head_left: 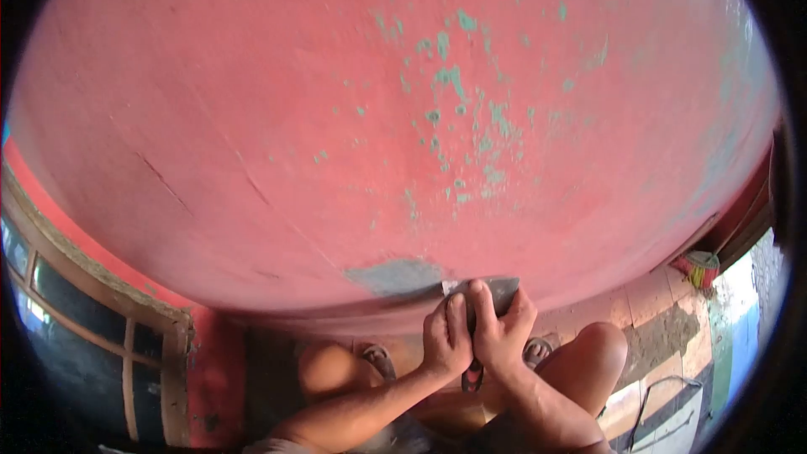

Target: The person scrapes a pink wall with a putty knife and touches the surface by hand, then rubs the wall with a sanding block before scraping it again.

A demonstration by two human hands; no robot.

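Both hands close around a flat, dark grey scraper [503,289] with a wide blade. My left hand [447,338] wraps its left side, and my right hand [502,326] grips the right side with the thumb pressed along the blade. Below the hands a red and black handle end [472,378] shows between my wrists. In this view the blade's top edge overlaps the foot of a red painted wall [277,134], just right of a bare grey patch [393,276]. My palms hide the middle of the scraper.
Green flecks [454,80] show through the wall's paint. My bent knees [601,345] and sandalled feet [378,360] are close beneath the wall. At right, a broom with coloured bristles [699,269] rests near the tiled floor [647,298]. A framed window [80,303] stands at left.
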